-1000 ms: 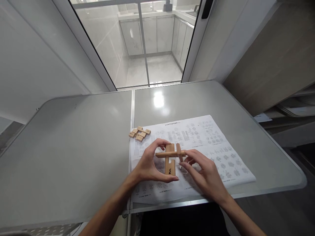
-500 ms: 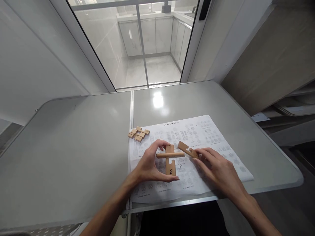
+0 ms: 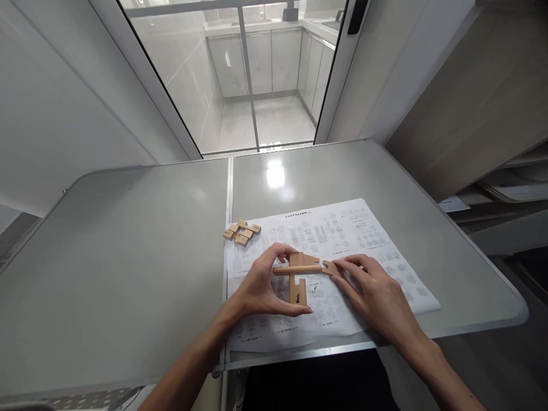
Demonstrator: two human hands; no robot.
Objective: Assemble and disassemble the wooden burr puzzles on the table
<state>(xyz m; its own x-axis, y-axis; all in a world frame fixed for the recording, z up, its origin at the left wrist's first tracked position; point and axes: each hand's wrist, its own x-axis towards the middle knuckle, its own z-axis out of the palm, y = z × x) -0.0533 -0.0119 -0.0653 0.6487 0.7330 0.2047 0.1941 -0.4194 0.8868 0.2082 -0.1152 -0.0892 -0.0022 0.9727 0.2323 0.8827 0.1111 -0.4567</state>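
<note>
My left hand [image 3: 268,282] grips a notched wooden puzzle piece [image 3: 298,294] between thumb and fingers; a dark mark shows near its lower end. Across this piece lies a wooden bar [image 3: 285,270], joined to it in a cross shape. My right hand [image 3: 372,288] pinches another notched wooden piece [image 3: 329,267] by its right end. The far part of that piece passes behind the crossed pair, so its left end is partly hidden. Its notch is close to the bar's right end; whether they touch I cannot tell.
A large printed sheet [image 3: 342,228] with rows of small diagrams lies under my hands on the grey table [image 3: 171,240]. Several more wooden pieces [image 3: 242,233] rest at the sheet's upper left corner. A glass door [image 3: 231,74] stands beyond the table, and shelves [image 3: 514,185] are at the right.
My right hand has moved its notched piece left, so that it now reaches behind the crossed pieces. My left hand has stayed nearly still with its hold.
</note>
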